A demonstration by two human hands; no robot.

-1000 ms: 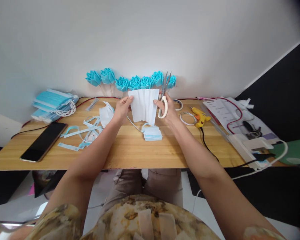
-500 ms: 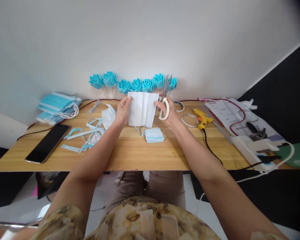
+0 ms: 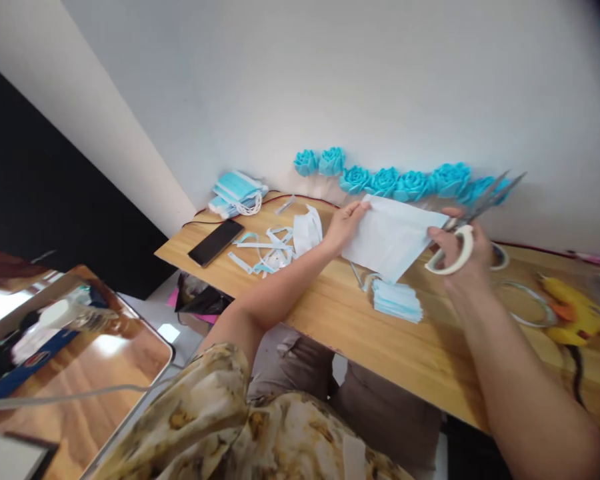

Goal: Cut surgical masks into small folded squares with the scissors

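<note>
The view has been swung to the left, so a shiny side table (image 3: 130, 360) is now shown far to the left of the fingers, and the yellow glue gun (image 3: 573, 310) is blurred to their right. The pale mask sheet (image 3: 393, 237) is held up between the two hands. It seems to be pulled flatter: the folds seen half a second ago are hardly seen now, though some of that may be blur. One top corner is pinched by the left hand (image 3: 344, 228). The other is pinched by the right hand (image 3: 467, 257), where the scissors (image 3: 465, 249) are gripped too, with the blades a bit apart and pointed up and off to the right. No cut is being made, so the work seems to be at spreading the sheet out. Below the sheet, between the hands, a small pile of blue and white pieces (image 3: 397, 301) is set on the desk (image 3: 340, 313). Cut strips (image 3: 265, 245) are scattered left of the left fingers. Behind the fingers, blue flowers (image 3: 413, 185) are lined up by the wall.
</note>
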